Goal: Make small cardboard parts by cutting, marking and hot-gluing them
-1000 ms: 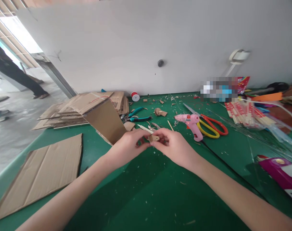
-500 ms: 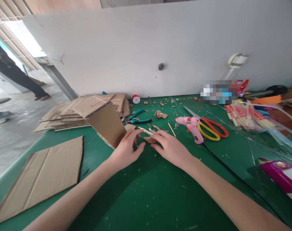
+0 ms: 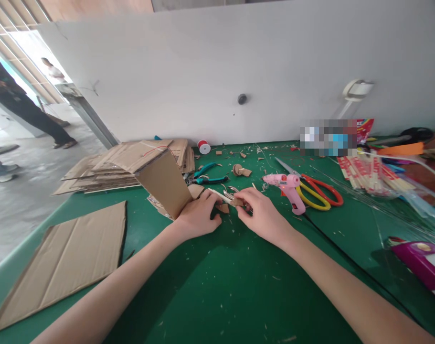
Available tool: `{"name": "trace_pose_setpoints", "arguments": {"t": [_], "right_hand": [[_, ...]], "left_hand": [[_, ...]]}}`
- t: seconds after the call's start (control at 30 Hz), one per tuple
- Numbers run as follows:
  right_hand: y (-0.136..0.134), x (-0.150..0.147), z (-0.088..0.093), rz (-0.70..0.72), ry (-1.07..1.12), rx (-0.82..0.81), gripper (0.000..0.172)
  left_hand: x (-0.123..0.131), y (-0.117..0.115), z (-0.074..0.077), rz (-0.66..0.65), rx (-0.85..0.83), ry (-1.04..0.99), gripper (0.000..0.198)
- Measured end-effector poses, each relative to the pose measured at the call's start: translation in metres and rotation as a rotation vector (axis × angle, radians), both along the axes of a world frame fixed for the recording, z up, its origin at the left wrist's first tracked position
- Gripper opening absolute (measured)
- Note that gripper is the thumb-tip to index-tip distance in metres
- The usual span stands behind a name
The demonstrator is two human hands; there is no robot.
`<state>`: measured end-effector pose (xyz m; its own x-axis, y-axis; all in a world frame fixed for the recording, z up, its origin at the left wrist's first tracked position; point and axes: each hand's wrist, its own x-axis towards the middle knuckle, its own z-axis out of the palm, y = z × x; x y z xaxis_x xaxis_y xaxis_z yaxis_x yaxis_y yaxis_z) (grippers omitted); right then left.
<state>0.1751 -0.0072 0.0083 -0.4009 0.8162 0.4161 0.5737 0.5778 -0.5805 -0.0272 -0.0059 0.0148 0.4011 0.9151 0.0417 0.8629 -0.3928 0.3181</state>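
Observation:
My right hand (image 3: 260, 215) pinches a small brown cardboard piece (image 3: 236, 202) between thumb and fingers, over the table. My left hand (image 3: 198, 217) rests to the left of it with thumb and fingers apart. Close to its fingertips lies another small cardboard scrap (image 3: 223, 209). A white pen-like stick (image 3: 217, 194) lies just beyond both hands, with metal-handled scissors (image 3: 231, 190) partly hidden behind the right fingers. Beside my left wrist stands a folded cardboard form (image 3: 163, 184), its side panel upright.
A pink glue gun (image 3: 283, 180) and large scissors (image 3: 319, 191) with red and yellow handles lie to the right. Teal-handled pliers (image 3: 210, 180) and a cardboard stack (image 3: 95, 165) are behind. A flat cardboard sheet (image 3: 67, 258) lies left. People stand in the background.
My right hand has shifted slightly right and lifted a small cardboard piece. My left hand has moved a little right, its fingers lower. Another person has appeared at the far left.

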Motion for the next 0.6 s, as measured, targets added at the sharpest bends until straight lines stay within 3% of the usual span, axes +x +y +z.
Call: {"name": "trace_pose_setpoints", "arguments": {"t": [0.37, 0.6], "right_hand": [[-0.0005, -0.0034, 0.0055, 0.104, 0.286, -0.468, 0.020], [0.0015, -0.0020, 0.0044, 0.111, 0.234, -0.478, 0.028]], "left_hand": [[0.0033, -0.0019, 0.0021, -0.038, -0.013, 0.033, 0.023], [0.0012, -0.0017, 0.0008, -0.031, -0.032, -0.023, 0.029]]}}
